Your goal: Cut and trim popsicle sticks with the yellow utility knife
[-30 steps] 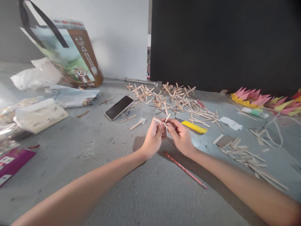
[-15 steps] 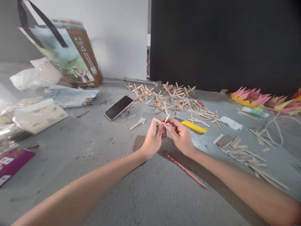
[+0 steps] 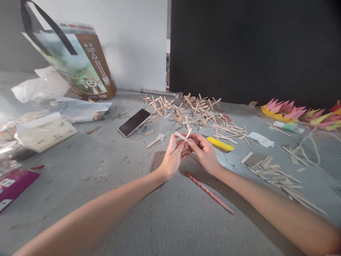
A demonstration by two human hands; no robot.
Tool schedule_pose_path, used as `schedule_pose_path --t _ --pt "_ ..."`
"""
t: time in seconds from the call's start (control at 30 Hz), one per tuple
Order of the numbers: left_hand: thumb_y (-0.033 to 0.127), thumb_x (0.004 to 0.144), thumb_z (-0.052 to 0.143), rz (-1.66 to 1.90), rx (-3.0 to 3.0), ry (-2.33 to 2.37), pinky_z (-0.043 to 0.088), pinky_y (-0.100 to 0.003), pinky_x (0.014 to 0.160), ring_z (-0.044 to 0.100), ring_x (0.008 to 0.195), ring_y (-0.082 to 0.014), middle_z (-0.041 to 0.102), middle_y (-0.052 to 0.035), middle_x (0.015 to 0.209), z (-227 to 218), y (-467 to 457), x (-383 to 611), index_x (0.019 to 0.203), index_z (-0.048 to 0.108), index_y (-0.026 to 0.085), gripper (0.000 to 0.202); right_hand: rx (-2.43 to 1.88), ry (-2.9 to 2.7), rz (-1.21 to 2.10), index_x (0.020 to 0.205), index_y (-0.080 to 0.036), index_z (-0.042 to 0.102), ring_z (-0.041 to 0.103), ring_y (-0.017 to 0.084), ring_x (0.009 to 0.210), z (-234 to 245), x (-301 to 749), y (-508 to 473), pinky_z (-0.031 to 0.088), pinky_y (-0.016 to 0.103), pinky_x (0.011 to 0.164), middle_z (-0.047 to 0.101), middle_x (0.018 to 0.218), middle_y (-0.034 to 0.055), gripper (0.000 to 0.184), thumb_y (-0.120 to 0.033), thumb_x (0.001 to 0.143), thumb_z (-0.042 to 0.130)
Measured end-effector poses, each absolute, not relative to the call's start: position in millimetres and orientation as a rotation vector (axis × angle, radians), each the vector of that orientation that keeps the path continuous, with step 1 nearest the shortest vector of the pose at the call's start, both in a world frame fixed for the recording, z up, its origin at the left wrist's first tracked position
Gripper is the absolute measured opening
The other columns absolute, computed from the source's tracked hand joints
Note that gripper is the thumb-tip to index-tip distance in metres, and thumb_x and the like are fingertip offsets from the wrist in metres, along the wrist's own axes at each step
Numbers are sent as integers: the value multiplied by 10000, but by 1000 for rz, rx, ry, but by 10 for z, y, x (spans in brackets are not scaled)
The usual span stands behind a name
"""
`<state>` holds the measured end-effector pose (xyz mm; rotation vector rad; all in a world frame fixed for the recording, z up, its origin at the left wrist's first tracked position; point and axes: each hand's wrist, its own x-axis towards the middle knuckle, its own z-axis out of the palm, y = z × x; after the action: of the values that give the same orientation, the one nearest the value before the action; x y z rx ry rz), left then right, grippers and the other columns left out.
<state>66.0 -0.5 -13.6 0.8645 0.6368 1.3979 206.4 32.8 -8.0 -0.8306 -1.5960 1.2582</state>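
Between my fingertips is a small cross of wooden craft sticks [image 3: 181,136], its pale ends sticking up. My left hand [image 3: 172,156] is closed on it with the thumb on top. My right hand [image 3: 204,153] pinches the same cross from the other side. Fingers hide where the sticks meet. Just beyond my hands lies a heap of crossed craft sticks [image 3: 197,106]. A yellow utility knife [image 3: 220,144] rests right beside my right hand, and a red pencil [image 3: 209,192] lies on the grey surface below it.
A phone [image 3: 134,122] lies left of my hands. Loose flat sticks [image 3: 279,176] are spread at the right, near a glue stick [image 3: 289,127] and pink-yellow paper crowns [image 3: 283,110]. A carrier bag [image 3: 87,64] and plastic packets [image 3: 45,131] stand and lie at the left.
The cross has turned slightly in my fingers, and more of its left stick shows above my left thumb. My arms have hardly moved.
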Motion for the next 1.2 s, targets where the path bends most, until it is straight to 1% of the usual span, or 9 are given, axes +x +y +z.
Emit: schedule_pose_path --t 0.1,0.2,0.4,0.53,0.63,0.8,0.93,1.07,1.2 --pt "332 945 682 1366 844 565 335 -214 579 421 598 -86 455 61 730 -144 13 641 1178 484 250 316 -801 -1529 1333 1157 -258 563 615 165 629 -100 2068 359 550 297 596 638 748 -26 325 -505 966 653" --pt "309 919 700 1351 826 549 314 -211 566 403 575 -86 442 68 702 -121 33 629 1159 479 255 331 -794 -1569 1211 1026 -230 614 620 151 659 -116 2082 395 536 283 644 650 763 -15 259 -471 956 681" --pt "5 734 586 1302 667 534 265 -191 554 370 554 -67 408 69 673 -77 59 591 995 453 227 367 -842 -1615 1237 937 -207 657 679 173 714 -172 2113 478 508 279 647 725 799 25 262 -467 948 691" --pt "-39 686 550 1297 599 526 281 -183 559 375 550 -57 419 68 669 -131 76 567 985 451 213 403 -820 -1693 1253 897 -196 667 710 182 755 -174 2129 504 519 286 686 760 824 41 261 -449 930 720" --pt "16 752 602 1280 615 536 304 -180 563 411 557 -60 461 64 682 -141 93 562 1008 446 219 362 -814 -1679 1276 893 -192 663 706 179 760 -162 2131 512 514 285 689 767 845 49 272 -456 931 719" --pt "310 916 652 1271 809 677 371 -209 552 495 582 -99 585 26 749 -108 114 585 1077 434 239 280 -840 -1560 1261 896 -204 636 569 133 595 -178 2139 552 425 255 568 641 673 -21 298 -490 930 712" --pt "450 958 621 1267 1021 915 345 -204 502 436 507 -79 602 31 759 -178 94 605 1138 462 242 318 -830 -1522 1134 920 -217 629 536 137 600 -196 2156 583 421 267 586 577 651 -41 261 -465 939 707" --pt "499 1019 478 1157 1278 1169 286 -201 476 379 484 -69 576 13 698 -261 79 587 884 526 198 333 -832 -1534 1102 917 -214 634 521 138 601 -186 2158 570 411 272 593 560 647 -39 242 -446 952 692" --pt "431 1023 445 1149 1342 1249 293 -206 484 381 486 -77 564 15 664 -257 81 567 808 497 202 319 -876 -1565 1134 879 -213 631 460 127 563 -194 2151 553 349 270 551 538 635 -40 260 -457 951 685"
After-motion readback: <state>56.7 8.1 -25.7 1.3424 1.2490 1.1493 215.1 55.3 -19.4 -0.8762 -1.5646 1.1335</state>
